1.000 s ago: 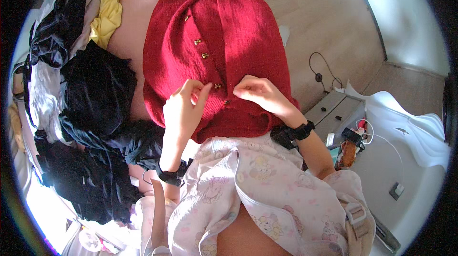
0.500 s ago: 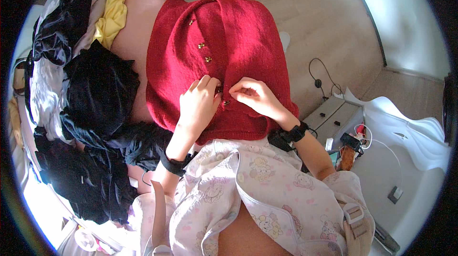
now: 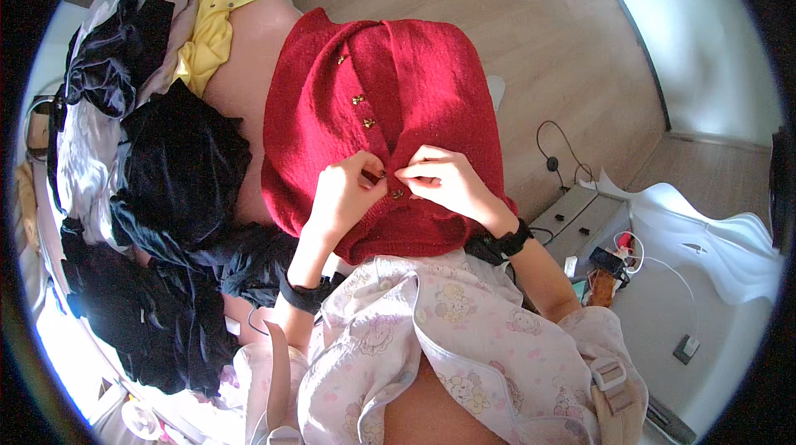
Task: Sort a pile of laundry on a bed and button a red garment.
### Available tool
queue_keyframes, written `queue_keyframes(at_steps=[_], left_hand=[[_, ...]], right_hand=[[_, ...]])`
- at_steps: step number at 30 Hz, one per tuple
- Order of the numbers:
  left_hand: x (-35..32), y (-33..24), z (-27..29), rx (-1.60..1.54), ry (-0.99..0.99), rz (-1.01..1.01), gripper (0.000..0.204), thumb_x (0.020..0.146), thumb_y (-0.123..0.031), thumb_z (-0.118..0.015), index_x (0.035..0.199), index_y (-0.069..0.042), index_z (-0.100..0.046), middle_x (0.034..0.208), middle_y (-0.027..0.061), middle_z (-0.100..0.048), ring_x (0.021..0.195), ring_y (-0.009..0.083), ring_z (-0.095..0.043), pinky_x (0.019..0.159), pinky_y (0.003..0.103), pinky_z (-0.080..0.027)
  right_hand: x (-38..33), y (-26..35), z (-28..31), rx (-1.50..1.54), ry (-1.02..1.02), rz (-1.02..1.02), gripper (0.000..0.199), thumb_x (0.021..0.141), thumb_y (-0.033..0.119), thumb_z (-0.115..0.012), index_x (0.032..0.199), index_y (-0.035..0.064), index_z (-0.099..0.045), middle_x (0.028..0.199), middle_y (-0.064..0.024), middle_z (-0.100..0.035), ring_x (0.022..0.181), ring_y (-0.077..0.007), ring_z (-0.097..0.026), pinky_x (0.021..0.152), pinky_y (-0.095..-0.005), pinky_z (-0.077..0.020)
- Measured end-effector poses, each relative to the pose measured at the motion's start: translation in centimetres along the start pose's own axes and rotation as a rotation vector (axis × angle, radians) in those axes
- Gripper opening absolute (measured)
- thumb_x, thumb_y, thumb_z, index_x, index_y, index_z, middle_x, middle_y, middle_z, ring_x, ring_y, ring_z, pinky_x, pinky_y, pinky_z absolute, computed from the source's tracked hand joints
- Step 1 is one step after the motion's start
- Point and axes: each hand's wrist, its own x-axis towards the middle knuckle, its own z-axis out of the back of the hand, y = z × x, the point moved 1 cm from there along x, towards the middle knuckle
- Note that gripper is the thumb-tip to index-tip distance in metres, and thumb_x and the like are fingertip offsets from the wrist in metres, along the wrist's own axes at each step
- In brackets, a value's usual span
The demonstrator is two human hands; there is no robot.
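Pinching the red cardigan (image 3: 452, 84): your left hand (image 3: 344, 196), right hand (image 3: 454, 186). Above your fingers (image 3: 423, 171), three gold buttons (image 3: 358, 99) lay unfastened; below, one lower button (image 3: 398, 194) seemed fastened.

The 2 hands (image 3: 342, 200) have drawn closer together on the cardigan (image 3: 448, 97).
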Motion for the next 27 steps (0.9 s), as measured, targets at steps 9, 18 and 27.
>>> queue_keyframes(at_steps=[9,18,27], left_hand=[[0.1,2.6,-0.8,-0.59,0.09,0.141,0.016,0.086,0.001,-0.064,0.101,0.005,-0.061,0.089,0.01,-0.068,0.081,0.0146,-0.066,0.075,0.027,-0.055],[0.1,2.4,-1.4,-0.774,0.102,0.183,0.018,0.088,0.0,-0.061,0.106,0.005,-0.06,0.093,0.0087,-0.066,0.085,0.0135,-0.064,0.077,0.026,-0.055],[0.1,2.9,-1.6,-0.824,0.117,0.144,0.017,0.089,-0.002,-0.061,0.105,0.004,-0.06,0.092,0.0077,-0.067,0.084,0.0124,-0.064,0.077,0.025,-0.054]], right_hand=[[0.3,0.2,-0.1,-0.049,-0.044,0.152,0.018,0.078,-0.001,-0.067,0.096,-0.0003,-0.069,0.083,-0.0091,-0.062,0.065,-0.0165,-0.061,0.058,-0.0289,-0.0488],[0.2,0.4,-0.1,-0.051,-0.097,0.203,0.016,0.079,-0.003,-0.066,0.095,-0.0004,-0.07,0.083,-0.0066,-0.064,0.063,-0.0121,-0.063,0.054,-0.023,-0.0514],[0.0,0.2,-0.1,0.304,-0.072,-0.158,0.014,0.086,0.0,-0.062,0.096,-0.006,-0.069,0.085,-0.0127,-0.067,0.067,-0.0183,-0.068,0.057,-0.0262,-0.0573]])
